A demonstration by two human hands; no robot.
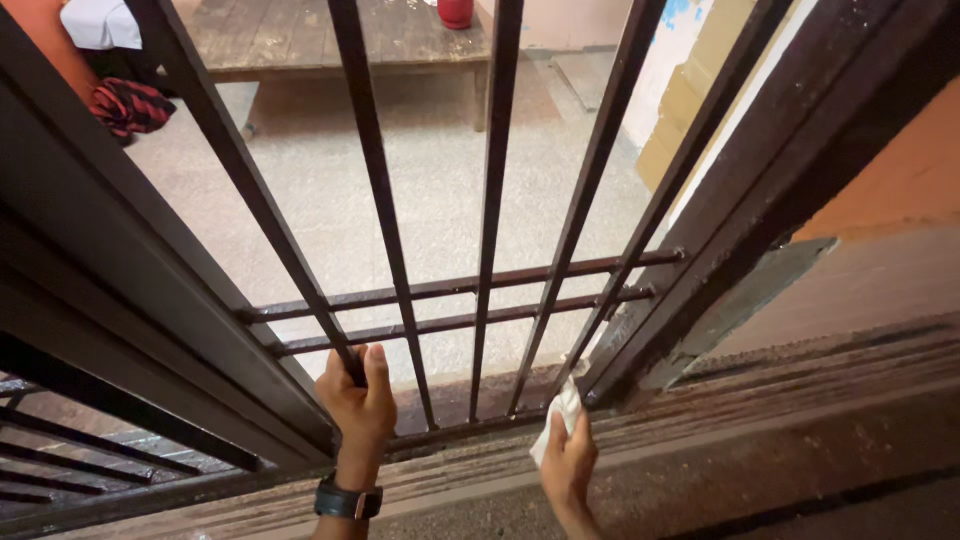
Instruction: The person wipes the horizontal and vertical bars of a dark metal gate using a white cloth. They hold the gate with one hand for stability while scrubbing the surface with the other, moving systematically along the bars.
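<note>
- Flattened cardboard boxes: tan-brown, rectangular sheets, stacked upright against the pale wall at the far right of the floor, seen through the gate bars, beneath a patch of blue paint.
- No labels, signs or screens show.

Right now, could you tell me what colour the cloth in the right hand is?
White: the cloth, shown in the head view.

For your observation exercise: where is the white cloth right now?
The white cloth is in the right hand, low and right of centre, pressed against the bottom of a gate bar near the sill.
</note>
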